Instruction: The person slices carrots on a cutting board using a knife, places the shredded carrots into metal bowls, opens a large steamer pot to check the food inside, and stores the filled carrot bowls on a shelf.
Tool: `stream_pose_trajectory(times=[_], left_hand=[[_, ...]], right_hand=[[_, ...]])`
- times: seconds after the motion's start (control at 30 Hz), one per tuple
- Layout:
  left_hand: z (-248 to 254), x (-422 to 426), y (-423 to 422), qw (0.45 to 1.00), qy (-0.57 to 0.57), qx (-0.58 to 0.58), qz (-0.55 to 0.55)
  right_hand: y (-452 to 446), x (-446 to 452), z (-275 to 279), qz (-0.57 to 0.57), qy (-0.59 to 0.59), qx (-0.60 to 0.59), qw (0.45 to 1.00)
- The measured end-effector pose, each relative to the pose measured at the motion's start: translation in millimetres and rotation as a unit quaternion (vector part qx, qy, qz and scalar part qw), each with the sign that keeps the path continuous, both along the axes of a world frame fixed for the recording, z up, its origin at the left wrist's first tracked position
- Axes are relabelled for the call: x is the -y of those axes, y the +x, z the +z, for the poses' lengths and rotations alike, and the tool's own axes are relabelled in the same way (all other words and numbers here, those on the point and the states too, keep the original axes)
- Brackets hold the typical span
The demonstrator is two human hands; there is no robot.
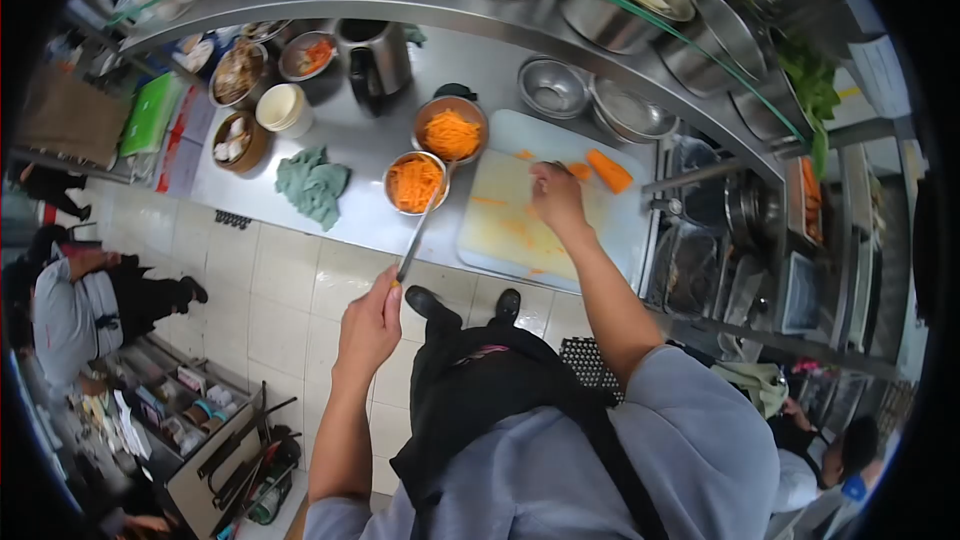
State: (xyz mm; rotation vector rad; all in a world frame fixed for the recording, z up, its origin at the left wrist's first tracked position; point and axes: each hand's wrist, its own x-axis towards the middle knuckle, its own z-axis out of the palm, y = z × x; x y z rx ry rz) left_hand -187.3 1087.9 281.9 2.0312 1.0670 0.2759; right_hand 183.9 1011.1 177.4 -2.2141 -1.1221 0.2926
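My left hand (370, 325) is wrapped round the handle of a long knife (425, 230), whose far end reaches the rim of a metal bowl of shredded carrot (415, 183). Just behind that bowl stands a second one with more shredded carrot (452, 134). My right hand (557, 195) is over the cutting board (620, 225), fingers curled; whatever may be between them is too small to make out. Carrot scraps and a wet orange stain lie on the board. To the right of this hand rests a thick carrot piece (608, 171), with a smaller piece (578, 170) beside it.
A green cloth (312, 186), white tubs (284, 110), a metal jug (375, 65) and food bowls stand on the left of the counter. Empty metal bowls (553, 87) are behind the board. A shelf (400, 12) crosses above. Another person (80, 310) is at far left, one at lower right.
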Motion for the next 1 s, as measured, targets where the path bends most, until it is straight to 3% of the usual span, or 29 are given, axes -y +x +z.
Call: stream_pose_trajectory(times=[0.03,0.1,0.17,0.2,0.3,0.4,0.43,0.5,0.53,0.63,0.7,0.73,0.83,0.93,1.0], left_hand=[[-0.6,4.2,1.6,0.997,-0.069,0.013,-0.022],[-36.2,17.2,13.3,0.993,-0.109,0.027,-0.033],[-74.5,26.3,26.7,0.962,-0.273,0.026,0.016],[-98.3,32.5,28.3,0.962,-0.264,0.055,0.031],[-123.5,52.3,34.4,0.946,-0.308,0.09,0.052],[-125.6,75.4,48.9,0.956,-0.289,0.044,-0.009],[-123.4,79.9,52.3,0.957,-0.288,0.041,-0.01],[-117.0,88.8,56.2,0.982,-0.174,0.051,-0.045],[-116.9,90.9,54.6,0.983,-0.174,0.046,-0.044],[-116.0,87.6,43.1,0.972,-0.218,0.069,0.053],[-113.1,88.1,35.8,0.921,-0.369,0.085,0.089],[-129.7,97.0,32.9,0.909,-0.388,0.127,0.08],[-139.4,123.3,48.8,0.904,-0.411,0.103,0.059],[-119.6,136.6,64.5,0.911,-0.397,0.095,0.063],[-116.6,140.1,64.3,0.914,-0.387,0.09,0.078]], right_hand=[[14.2,19.3,-10.2,-0.008,-0.004,0.005,1.0],[25.5,51.2,-27.5,-0.085,-0.137,0.103,0.982],[15.2,64.8,-51.3,-0.044,-0.08,0.078,0.993],[9.0,66.2,-57.8,0.002,-0.019,0.053,0.998],[-24.4,64.2,-50.3,0.073,0.001,-0.052,0.996],[-33.3,67.4,-38.5,0.073,-0.055,-0.127,0.988],[-30.9,70.1,-24.3,0.072,-0.052,-0.13,0.988],[-25.0,78.1,2.5,-0.007,-0.102,0.023,0.994],[-16.9,84.8,-4.7,-0.007,-0.101,0.018,0.995],[5.4,92.3,-30.9,0.017,-0.078,-0.012,0.997],[1.9,86.7,-41.8,0.119,-0.055,-0.05,0.99],[-1.5,83.1,-39.4,0.122,-0.051,-0.052,0.99],[-13.7,75.9,-19.7,0.186,-0.091,-0.113,0.972],[-15.7,72.8,-9.9,0.129,-0.127,-0.095,0.979],[-15.4,76.2,-7.5,0.137,-0.13,-0.007,0.982]])
